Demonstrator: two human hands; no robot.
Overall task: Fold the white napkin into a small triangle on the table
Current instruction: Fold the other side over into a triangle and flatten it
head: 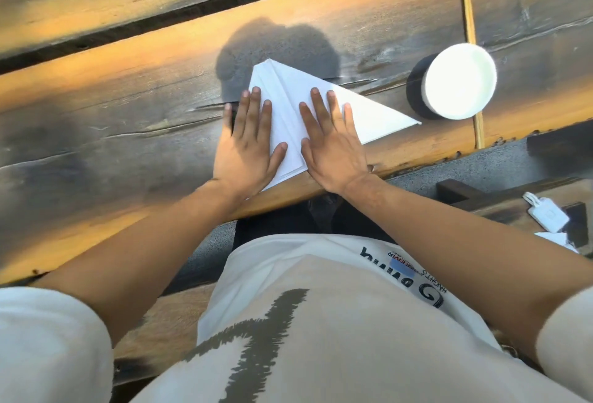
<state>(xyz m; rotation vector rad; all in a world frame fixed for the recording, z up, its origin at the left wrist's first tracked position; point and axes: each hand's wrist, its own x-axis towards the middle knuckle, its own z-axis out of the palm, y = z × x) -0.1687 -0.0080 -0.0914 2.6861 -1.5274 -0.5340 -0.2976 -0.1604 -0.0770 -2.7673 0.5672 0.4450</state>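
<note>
I see both hands, left hand (248, 149) and right hand (333, 146), pressing straight, flat fingers on the triangular napkin (369, 110) on the table (112, 120).

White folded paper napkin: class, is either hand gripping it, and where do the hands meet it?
Neither grips it. The left hand and right hand press flat on the white triangular paper napkin's near half.

My white napkin (324, 104) looks like matt paper, smooth with sharp creases. The table (96, 120) is rough weathered wood, cracked and grainy, partly charred-dark. The white bowl (459, 81) looks smooth and matt; my shirt (321, 322) is soft printed cloth.
</note>
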